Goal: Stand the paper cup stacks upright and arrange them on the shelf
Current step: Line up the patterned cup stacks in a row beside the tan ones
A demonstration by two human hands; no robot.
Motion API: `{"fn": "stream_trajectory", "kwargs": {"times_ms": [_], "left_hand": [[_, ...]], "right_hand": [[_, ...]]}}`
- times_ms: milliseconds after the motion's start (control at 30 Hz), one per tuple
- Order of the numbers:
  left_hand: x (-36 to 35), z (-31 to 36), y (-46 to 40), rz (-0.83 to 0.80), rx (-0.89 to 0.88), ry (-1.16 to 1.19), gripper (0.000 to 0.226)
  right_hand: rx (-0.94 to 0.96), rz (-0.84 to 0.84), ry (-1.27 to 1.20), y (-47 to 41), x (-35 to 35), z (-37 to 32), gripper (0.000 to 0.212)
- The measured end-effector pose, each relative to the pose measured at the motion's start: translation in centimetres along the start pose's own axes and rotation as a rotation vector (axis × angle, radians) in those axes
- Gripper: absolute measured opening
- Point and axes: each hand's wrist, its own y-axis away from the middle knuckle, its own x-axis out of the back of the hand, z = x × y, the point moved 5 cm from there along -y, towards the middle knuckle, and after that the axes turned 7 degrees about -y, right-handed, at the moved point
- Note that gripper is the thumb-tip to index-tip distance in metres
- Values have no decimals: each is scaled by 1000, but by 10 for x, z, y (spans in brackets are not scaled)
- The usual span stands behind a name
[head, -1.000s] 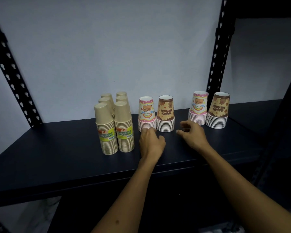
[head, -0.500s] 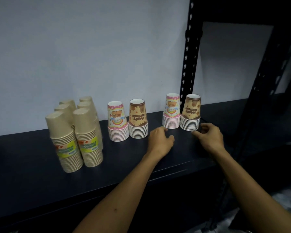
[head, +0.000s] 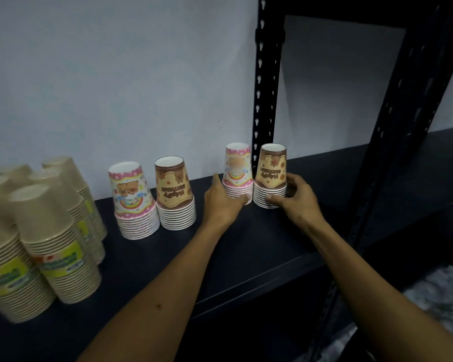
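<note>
Several stacks of paper cups stand upside down on the dark shelf (head: pixel 246 246). At the right, a pink stack (head: pixel 238 165) and a brown stack (head: pixel 271 171) stand side by side. My left hand (head: pixel 224 202) cups the base of the pink stack from the left, thumb across its front. My right hand (head: pixel 296 198) wraps the base of the brown stack from the right. In the middle stand another pink stack (head: pixel 131 194) and brown stack (head: pixel 174 189), apart from my hands. Several plain tan stacks (head: pixel 53 231) with green labels are grouped at the left.
A black perforated upright post (head: pixel 266 82) rises just behind the right pair of stacks. A second post (head: pixel 403 121) slants at the right. A pale wall backs the shelf. A lower shelf level and a mottled floor show at the bottom right.
Both hands have moved right and forward from the bare shelf to the bases of the right pink and brown stacks and closed around them. The view has swung right.
</note>
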Motion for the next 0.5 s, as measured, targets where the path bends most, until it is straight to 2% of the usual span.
{"fn": "stream_trajectory", "kwargs": {"times_ms": [67, 133, 500], "left_hand": [[1, -2, 0, -10, -32, -1, 61], [4, -2, 3, -2, -53, -6, 55], [32, -1, 51, 78, -27, -62, 55]], "right_hand": [[-3, 8, -8, 1, 0, -2, 69], [-6, 8, -11, 4, -1, -4, 68], [12, -69, 21, 43, 0, -22, 64]]}}
